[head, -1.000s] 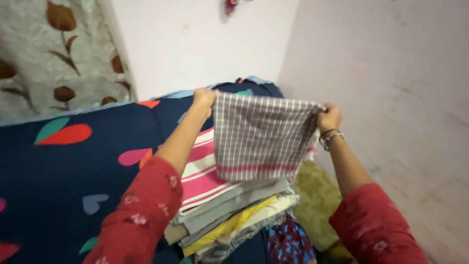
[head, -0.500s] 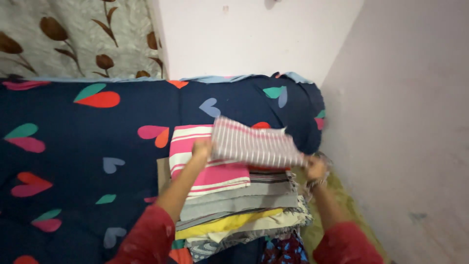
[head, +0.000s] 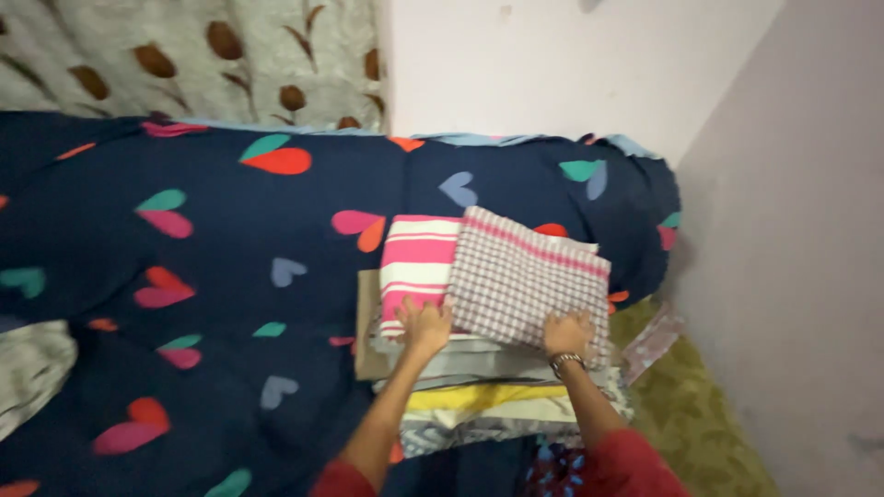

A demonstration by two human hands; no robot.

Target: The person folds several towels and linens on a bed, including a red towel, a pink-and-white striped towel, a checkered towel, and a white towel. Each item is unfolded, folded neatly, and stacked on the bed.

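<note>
A checked grey cloth [head: 525, 281] with a pink stripe lies flat on top of a stack of folded cloths [head: 479, 400]. My left hand [head: 425, 324] rests on the near left corner of the checked cloth, fingers spread. My right hand [head: 567, 333], with a metal bracelet at the wrist, presses the near right edge of the same cloth. Under it lies a pink and white striped cloth [head: 414, 267]. Grey, yellow and patterned layers show at the stack's near side.
The stack sits on a dark blue bed cover [head: 184, 304] printed with coloured hearts. A floral curtain [head: 184, 55] hangs behind. White walls [head: 801, 184] close in at the back and right. An olive green fabric [head: 691, 423] lies beside the stack at the right.
The checked cloth was held up spread between both hands, then lowered and laid flat on the stack. Both hands now rest on its near edge.
</note>
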